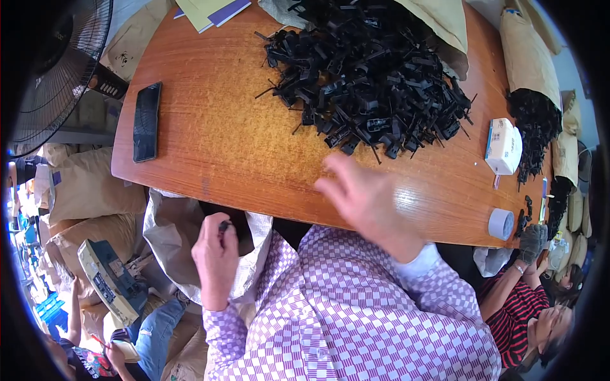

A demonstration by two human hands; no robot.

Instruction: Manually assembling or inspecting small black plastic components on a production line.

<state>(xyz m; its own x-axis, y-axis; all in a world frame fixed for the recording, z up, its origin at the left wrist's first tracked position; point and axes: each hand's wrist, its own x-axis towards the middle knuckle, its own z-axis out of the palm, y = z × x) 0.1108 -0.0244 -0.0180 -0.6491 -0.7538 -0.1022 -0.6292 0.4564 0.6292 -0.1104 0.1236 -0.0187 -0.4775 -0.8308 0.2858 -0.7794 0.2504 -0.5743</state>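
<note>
My left hand [215, 257] is closed, with a small black plastic part [225, 226] showing between thumb and fingers. It is held over the mouth of a white woven sack [170, 236], just below the table's near edge. Above the table, my right hand [365, 197] is slightly blurred, fingers apart and pointing left, and I see nothing in it. Beyond it lies a large heap of black plastic parts [381, 82], many with thin stems, spilling from a pale sack [438, 22].
The brown wooden table [210, 127] bears a black phone [147, 120], a tissue pack [503, 147] and a tape roll [501, 223]. A fan [57, 70] stands far left. At right, a gloved co-worker [518, 279] sits by another black heap [535, 127]. Paper sacks [95, 184] crowd the left.
</note>
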